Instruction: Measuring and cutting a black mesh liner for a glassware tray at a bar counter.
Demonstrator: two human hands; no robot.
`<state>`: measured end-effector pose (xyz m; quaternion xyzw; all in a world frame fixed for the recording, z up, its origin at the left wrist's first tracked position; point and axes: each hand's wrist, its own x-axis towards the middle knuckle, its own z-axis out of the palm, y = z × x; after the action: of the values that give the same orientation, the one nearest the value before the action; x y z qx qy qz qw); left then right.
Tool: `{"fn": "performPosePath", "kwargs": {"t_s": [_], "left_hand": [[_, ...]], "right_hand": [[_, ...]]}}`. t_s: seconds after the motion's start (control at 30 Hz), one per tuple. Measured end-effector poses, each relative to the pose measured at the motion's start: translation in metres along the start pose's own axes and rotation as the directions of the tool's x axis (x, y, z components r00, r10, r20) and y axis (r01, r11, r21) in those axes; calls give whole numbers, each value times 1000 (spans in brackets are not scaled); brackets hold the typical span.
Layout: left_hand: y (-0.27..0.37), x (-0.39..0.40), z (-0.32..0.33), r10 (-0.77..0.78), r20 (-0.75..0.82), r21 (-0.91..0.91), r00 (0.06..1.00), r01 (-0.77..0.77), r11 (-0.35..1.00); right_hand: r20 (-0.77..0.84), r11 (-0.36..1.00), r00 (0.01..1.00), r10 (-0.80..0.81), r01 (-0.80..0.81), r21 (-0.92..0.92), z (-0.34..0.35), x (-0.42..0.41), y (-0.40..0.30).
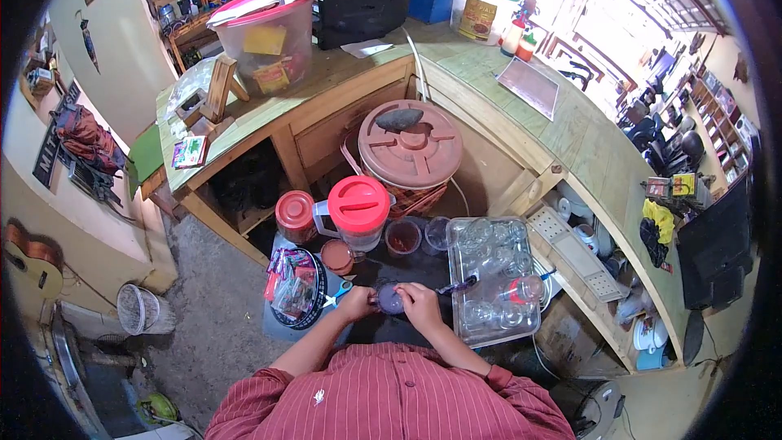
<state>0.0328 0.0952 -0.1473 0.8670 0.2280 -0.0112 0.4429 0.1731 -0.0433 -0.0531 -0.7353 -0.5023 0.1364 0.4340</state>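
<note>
In the head view, a glass mug of purple drink (388, 300) stands on the dark tabletop close before me. My left hand (355, 304) grips it by the handle side. With pinched fingers over its rim, my right hand (420, 307) holds what looks like a thin spoon, mostly hidden by the fingers. Scissors with blue handles (344, 286) lie just left of my left hand. Beyond the mug are a cup of brown drink (337, 256), a glass of dark red liquid (403, 238) and a clear glass (436, 234).
A black basket (322, 284) of sachets sits at left. Behind stand a red-lidded pitcher (358, 205), a red-lidded jar (295, 217) and a large lidded drum (385, 146) with a stone on top. At right, a clear tray (496, 337) holds several glasses. A wooden counter (476, 82) curves around.
</note>
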Motion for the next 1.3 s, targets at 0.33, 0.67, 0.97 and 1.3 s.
{"fn": "performPosePath", "kwargs": {"t_s": [0.33,0.67,0.97,1.3], "left_hand": [[-5,3,4,3,-7,-9,1000,-4,1000],[1,2,1,1,1,18,1000,-1,1000],[1,0,0,6,-25,3,1000,-6,1000],[1,0,1,25,-37,-39,999,-26,999]], "right_hand": [[-24,996,999,-46,43,-83,3,-1,7],[43,998,999,-8,10,-59,1,-2,5],[-59,1000,998,20,-19,17,5,-5,6],[-44,999,998,34,-36,-36,1,-1,0]]}}
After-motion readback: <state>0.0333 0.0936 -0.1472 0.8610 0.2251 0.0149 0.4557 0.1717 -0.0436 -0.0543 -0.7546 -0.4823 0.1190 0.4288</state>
